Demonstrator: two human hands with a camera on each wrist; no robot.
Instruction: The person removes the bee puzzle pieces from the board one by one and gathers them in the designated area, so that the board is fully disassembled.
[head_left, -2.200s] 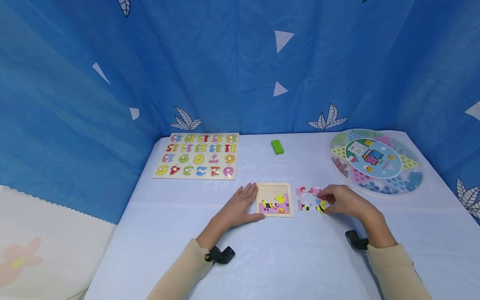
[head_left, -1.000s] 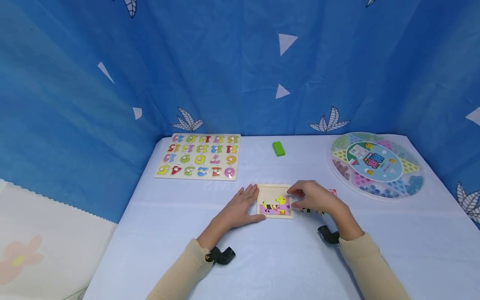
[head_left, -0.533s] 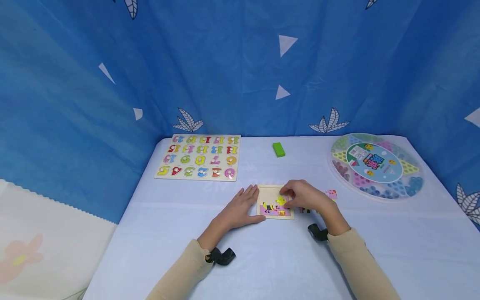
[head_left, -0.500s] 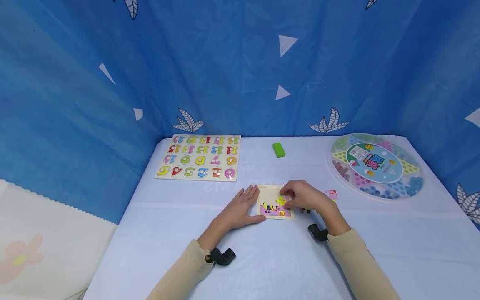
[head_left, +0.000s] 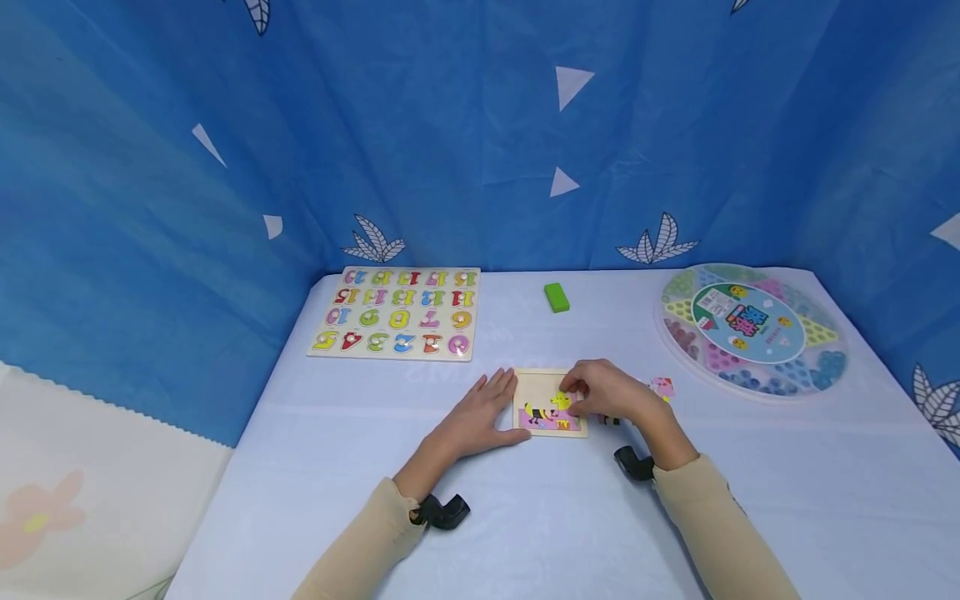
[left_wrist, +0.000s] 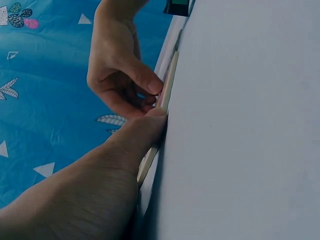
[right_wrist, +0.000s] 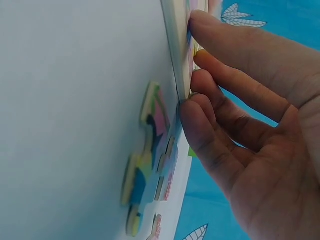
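Note:
In the head view a small wooden jigsaw tray (head_left: 537,382) lies on the table, its lower and right parts filled with pink, yellow and black picture pieces. My left hand (head_left: 480,417) lies with fingers extended against the tray's left edge, the thumb at its near corner. Over the tray's right side, my right hand (head_left: 611,392) pinches with curled fingers around a yellow-and-pink puzzle piece (head_left: 562,400); the fingers partly hide the contact. The right wrist view shows the thumb on the picture surface. Loose puzzle pieces (right_wrist: 157,115) lie beside the tray, partly hidden by the right hand in the head view.
A number board (head_left: 393,312) lies at the back left and a green block (head_left: 557,297) at the back centre. A clear round case of beads (head_left: 750,329) takes up the back right. Blue cloth (head_left: 480,133) hangs behind the table.
My right hand has moved left from the loose pieces to the tray's right side and stays there over the last half second. The left hand has kept its place.

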